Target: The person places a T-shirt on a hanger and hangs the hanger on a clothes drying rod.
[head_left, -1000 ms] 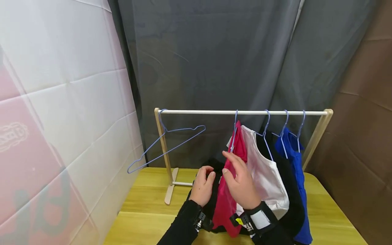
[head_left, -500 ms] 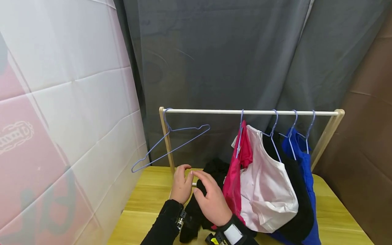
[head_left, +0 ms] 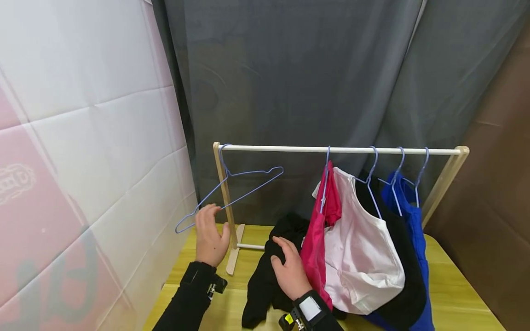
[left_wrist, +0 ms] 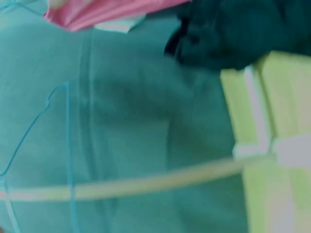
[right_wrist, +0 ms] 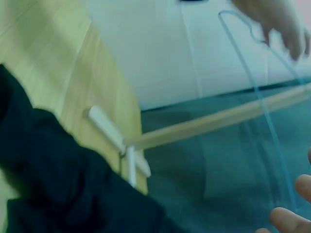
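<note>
An empty blue wire hanger point(head_left: 252, 190) hangs from the white rail point(head_left: 285, 148) at its left end. My left hand point(head_left: 210, 236) is at the hanger's lower bar, fingers loosely bent; whether they touch the wire I cannot tell. In the right wrist view, that left hand point(right_wrist: 279, 24) shows beside the hanger point(right_wrist: 257, 94). My right hand point(head_left: 291, 269) is held over a crumpled black garment point(head_left: 262, 289) on the table, fingers relaxed and holding nothing. Just right of it hangs a pink-red garment point(head_left: 313, 248).
Right of the pink garment hang a white top point(head_left: 364, 271), a black one point(head_left: 410, 271) and a blue one point(head_left: 418, 243). The rack's wooden left leg point(head_left: 225, 197) stands behind the left hand. A white printed sheet point(head_left: 95, 151) closes the left side.
Both hands started by the pink garment and moved left. The left hand went on, up to the empty hanger, while the right stopped over the black garment. The hands are now farther apart.
</note>
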{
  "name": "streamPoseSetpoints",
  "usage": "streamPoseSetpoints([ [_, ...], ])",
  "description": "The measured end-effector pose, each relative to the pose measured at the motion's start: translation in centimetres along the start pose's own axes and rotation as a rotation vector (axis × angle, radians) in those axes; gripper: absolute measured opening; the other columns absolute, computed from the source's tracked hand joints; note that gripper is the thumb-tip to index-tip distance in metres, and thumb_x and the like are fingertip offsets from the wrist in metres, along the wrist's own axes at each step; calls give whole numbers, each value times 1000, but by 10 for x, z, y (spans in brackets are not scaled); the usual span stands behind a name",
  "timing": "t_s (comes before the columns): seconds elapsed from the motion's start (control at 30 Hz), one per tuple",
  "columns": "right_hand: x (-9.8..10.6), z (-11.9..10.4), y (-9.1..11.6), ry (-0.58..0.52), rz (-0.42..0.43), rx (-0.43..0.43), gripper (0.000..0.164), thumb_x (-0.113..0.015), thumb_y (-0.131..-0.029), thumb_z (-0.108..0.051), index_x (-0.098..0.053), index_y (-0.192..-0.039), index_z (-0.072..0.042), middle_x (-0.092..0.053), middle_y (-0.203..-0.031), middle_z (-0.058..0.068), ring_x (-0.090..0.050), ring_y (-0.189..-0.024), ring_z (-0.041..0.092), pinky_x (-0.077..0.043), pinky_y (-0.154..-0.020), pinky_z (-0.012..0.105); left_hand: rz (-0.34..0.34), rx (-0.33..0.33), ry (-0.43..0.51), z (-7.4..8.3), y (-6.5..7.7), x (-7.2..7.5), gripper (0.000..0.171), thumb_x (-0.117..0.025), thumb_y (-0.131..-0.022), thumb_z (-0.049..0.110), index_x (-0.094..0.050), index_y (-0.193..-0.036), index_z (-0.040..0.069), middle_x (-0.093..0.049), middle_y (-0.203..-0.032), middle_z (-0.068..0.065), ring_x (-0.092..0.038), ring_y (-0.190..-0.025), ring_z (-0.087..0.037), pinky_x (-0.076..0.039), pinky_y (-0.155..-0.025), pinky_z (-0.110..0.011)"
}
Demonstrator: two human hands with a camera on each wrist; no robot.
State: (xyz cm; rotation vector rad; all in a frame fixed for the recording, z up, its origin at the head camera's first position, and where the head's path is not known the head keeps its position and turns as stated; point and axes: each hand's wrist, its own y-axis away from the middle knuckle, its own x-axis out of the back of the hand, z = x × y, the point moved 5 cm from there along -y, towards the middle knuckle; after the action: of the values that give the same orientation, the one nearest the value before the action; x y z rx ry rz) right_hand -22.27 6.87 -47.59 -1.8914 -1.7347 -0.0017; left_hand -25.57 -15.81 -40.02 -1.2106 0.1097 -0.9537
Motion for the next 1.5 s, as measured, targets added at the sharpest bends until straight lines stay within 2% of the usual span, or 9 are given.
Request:
streamPoseSetpoints([
  [0.1,4,13,-1,10,41,-15,45,-60,-97,-8,-56,-142,-14,-46,-149,10,-42,-138,32,-34,-111,55,58,-37,-42,-5,-16,17,57,-72,-86,1,-43,-135,0,-39,-143,-23,-32,-134,-42,-24,-110,-56],
  [0.2,8,24,-1,23,78,-21,46,-61,-96,-6,-57,-141,-11,-47,-147,12,-42,-137,34,-34,-111,56,25,48,-66,-15,-30,28,63,-75,-88,6,-38,-138,0,-37,-144,-24,-33,-133,-42,-26,-110,-56],
  [0.43,19,41,-1,6,136,-2,45,-61,-94,1,-57,-139,-2,-49,-143,19,-43,-135,38,-33,-110,58,-266,386,-105,-38,-51,33,54,-70,-97,34,-47,-130,-2,-57,-122,-23,-57,-107,-38,-48,-91,-53],
  [0.63,25,45,-2,-16,140,-14,47,-59,-94,1,-54,-140,-2,-48,-143,21,-41,-134,40,-34,-108,61,-426,470,-129,-42,-50,25,50,-61,-99,46,-48,-120,2,-68,-98,-18,-64,-75,-29,-49,-66,-44],
  [0.87,26,49,2,-26,150,-13,46,-60,-92,1,-54,-138,-1,-48,-140,21,-43,-130,41,-38,-104,63,-553,515,-15,-48,-42,14,39,-48,-107,42,-58,-96,6,-62,-84,-10,-55,-71,-24,-40,-64,-36],
  [1.0,26,54,5,-23,150,-34,45,-59,-93,0,-53,-138,-1,-49,-140,21,-43,-129,41,-38,-104,63,-633,590,196,-47,-33,6,42,-40,-110,38,-61,-103,2,-67,-92,-11,-63,-75,-22,-46,-68,-35],
  [1.13,27,61,5,-43,129,-78,44,-57,-95,0,-53,-139,-1,-47,-142,22,-41,-133,42,-35,-107,62,-614,637,308,-42,-27,1,46,-36,-111,39,-59,-104,-1,-67,-81,-15,-64,-68,-24,-50,-67,-36],
  [1.33,30,70,5,-27,131,-107,44,-57,-95,1,-54,-138,0,-49,-140,23,-43,-132,41,-34,-108,59,-467,553,276,-31,-21,0,49,-35,-112,39,-58,-91,2,-63,-66,-11,-59,-57,-22,-43,-55,-33],
  [1.5,31,75,5,-24,156,-91,43,-57,-93,4,-56,-136,3,-53,-134,23,-46,-129,41,-34,-107,57,-417,525,288,-22,-3,-4,50,-34,-111,42,-55,-83,6,-62,-67,-9,-55,-56,-20,-42,-55,-32],
])
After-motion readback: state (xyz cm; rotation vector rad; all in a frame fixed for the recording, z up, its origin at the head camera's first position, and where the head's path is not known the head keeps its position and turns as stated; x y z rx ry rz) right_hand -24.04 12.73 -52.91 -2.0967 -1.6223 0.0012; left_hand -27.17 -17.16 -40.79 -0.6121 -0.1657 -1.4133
